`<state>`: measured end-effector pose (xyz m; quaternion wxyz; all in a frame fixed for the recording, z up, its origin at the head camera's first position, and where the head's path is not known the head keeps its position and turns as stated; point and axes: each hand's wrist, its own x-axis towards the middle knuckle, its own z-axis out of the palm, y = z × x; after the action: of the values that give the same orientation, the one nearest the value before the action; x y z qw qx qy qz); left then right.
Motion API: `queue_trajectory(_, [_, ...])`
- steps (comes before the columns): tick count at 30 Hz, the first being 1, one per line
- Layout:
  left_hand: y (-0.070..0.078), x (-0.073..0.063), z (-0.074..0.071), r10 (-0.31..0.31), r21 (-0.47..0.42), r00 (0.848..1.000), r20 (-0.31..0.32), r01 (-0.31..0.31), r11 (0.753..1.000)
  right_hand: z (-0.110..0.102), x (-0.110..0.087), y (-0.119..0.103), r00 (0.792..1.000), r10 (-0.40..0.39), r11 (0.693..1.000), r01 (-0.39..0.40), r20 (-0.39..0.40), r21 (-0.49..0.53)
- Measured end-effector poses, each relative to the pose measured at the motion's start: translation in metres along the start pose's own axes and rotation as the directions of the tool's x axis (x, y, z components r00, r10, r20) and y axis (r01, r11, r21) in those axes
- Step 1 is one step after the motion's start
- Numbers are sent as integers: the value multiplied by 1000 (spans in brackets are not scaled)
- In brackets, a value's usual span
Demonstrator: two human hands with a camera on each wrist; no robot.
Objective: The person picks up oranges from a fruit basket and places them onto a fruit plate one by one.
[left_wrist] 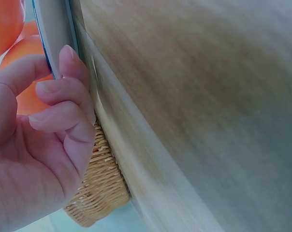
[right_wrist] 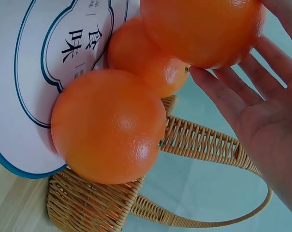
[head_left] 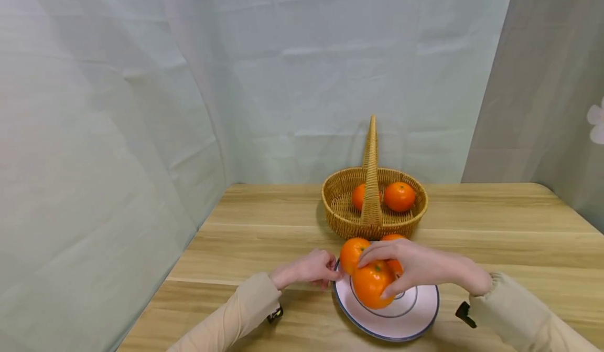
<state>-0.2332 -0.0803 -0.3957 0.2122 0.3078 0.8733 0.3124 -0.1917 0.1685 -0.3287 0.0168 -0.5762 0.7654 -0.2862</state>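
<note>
My right hand (head_left: 420, 263) grips an orange (head_left: 373, 285) over the left part of a white plate (head_left: 410, 324) with a blue rim. Fingers spread over its top and back, the thumb lies at its near side. Two more oranges sit at the plate's far side, one at the left (head_left: 352, 253) and one partly hidden behind my right hand (head_left: 392, 236). In the right wrist view, dark characters are printed on the plate. My left hand (head_left: 313, 268) pinches the plate's left rim between thumb and index finger, its other fingers curled, as the left wrist view shows.
Just behind the plate stands a wicker basket (head_left: 344, 226) with a tall handle (head_left: 372, 173). Inside it lie two oranges, one right of the handle (head_left: 400, 197) and one partly behind it (head_left: 358, 196). A pale curtain (head_left: 302, 79) hangs behind the wooden table (head_left: 509, 221).
</note>
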Motion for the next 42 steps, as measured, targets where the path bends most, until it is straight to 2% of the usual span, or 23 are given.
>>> queue_trajectory(11, [3,-1,0,-14,-18,1000,-17,14,1000,8,0,-3,997,56,998,-57,53,24])
queue_trajectory(21, [3,-1,-1,-16,-28,1000,-7,15,1000,17,2,-1,997,27,998,-31,68,54])
queue_trajectory(28, [2,0,-1,-23,-26,1000,-8,23,999,19,2,-1,996,27,999,-29,90,19])
queue_trajectory(42, [2,1,-2,-13,-22,1000,1,13,1000,22,3,3,995,0,1000,-2,97,17])
